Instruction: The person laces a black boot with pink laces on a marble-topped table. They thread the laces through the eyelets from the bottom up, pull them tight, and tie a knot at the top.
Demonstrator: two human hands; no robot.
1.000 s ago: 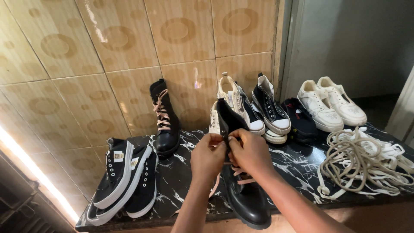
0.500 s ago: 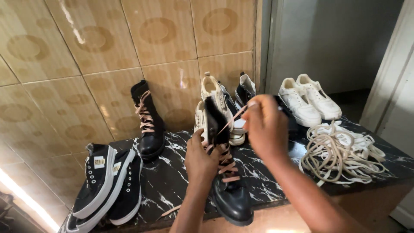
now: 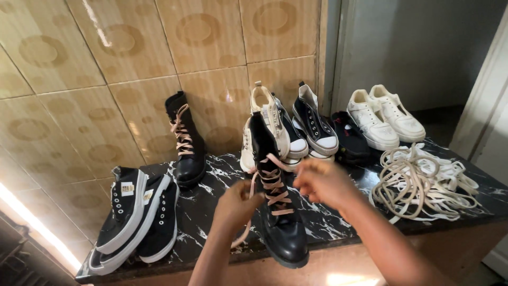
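the left hand (image 3: 239, 204) and the right hand (image 3: 323, 182) are at a tall black boot (image 3: 278, 212) that stands at the front edge of the dark marble surface (image 3: 211, 212), and each grip is pinched shut on the boot's pink lace (image 3: 272, 185). a second black boot (image 3: 185, 143) with the same lace stands by the tiled wall, black and white sneakers (image 3: 137, 217) lean on the left, white sneakers (image 3: 383, 116) sit on the right, and a heap of white laces (image 3: 423, 182) lies near the right hand.
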